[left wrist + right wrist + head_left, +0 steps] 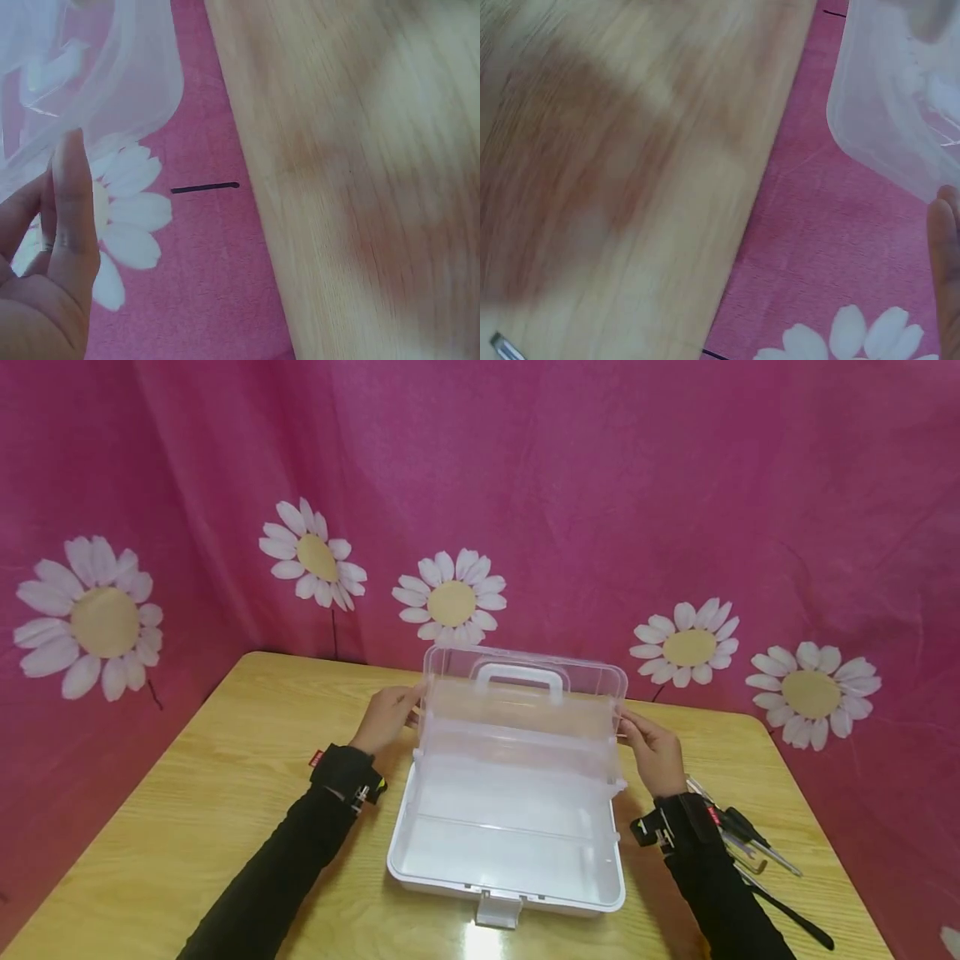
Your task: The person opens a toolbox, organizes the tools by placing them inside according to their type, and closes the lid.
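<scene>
Your left hand [386, 720] and right hand [654, 756] pinch opposite edges of the transparent lid [517, 714], likely steadying it evenly; storage box [510, 860] sits on wooden table [247, 760], latch [498, 910] facing you.

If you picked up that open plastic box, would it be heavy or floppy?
The box is probably light for its size, because it looks like thin plastic. Its crisp edges suggest it's stiff, but the raised lid might swing, since it looks hinged. Its smooth shine suggests it could be slippery.
</scene>
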`<state>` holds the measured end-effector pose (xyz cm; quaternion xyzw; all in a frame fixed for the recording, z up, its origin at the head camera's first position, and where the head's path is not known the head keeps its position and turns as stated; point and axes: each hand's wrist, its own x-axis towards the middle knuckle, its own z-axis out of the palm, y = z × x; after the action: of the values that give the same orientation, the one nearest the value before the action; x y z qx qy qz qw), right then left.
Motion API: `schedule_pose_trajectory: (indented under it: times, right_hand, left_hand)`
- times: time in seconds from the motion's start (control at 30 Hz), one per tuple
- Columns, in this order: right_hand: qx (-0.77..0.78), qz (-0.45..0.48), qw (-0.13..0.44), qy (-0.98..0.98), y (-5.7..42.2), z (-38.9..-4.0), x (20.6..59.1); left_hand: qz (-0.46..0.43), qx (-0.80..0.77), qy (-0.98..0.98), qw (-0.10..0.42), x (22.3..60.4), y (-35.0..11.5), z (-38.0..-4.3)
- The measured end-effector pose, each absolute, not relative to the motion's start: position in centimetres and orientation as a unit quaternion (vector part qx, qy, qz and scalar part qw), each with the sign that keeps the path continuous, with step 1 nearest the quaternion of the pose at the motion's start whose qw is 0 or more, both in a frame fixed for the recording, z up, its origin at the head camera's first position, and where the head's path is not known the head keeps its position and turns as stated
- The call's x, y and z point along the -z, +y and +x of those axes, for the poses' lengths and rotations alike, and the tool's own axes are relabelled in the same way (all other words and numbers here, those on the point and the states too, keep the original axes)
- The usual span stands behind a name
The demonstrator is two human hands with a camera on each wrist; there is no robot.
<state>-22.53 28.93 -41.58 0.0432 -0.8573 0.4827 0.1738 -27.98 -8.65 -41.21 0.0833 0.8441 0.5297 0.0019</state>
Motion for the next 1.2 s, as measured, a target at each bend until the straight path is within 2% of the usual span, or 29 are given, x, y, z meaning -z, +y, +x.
schedule_pose_trajectory:
  times: [0.27,0.6,0.87,1.2]
  right_hand:
    - [-0.448,0.033,0.11,-0.887,29.1,-23.7,42.3]
    - [-0.387,0.022,0.037,-0.921,28.8,-24.2,43.0]
    - [-0.374,0.032,0.013,-0.927,29.0,-24.7,44.1]
    - [-0.363,0.038,0.013,-0.931,29.2,-24.6,44.8]
  left_hand:
    - [0.08,-0.509,0.853,0.081,41.8,-8.9,-29.7]
    - [0.067,-0.458,0.877,0.129,43.5,-8.7,-30.7]
    - [0.058,-0.426,0.888,0.164,44.1,-8.7,-30.8]
    - [0.06,-0.427,0.887,0.168,44.6,-8.7,-30.5]
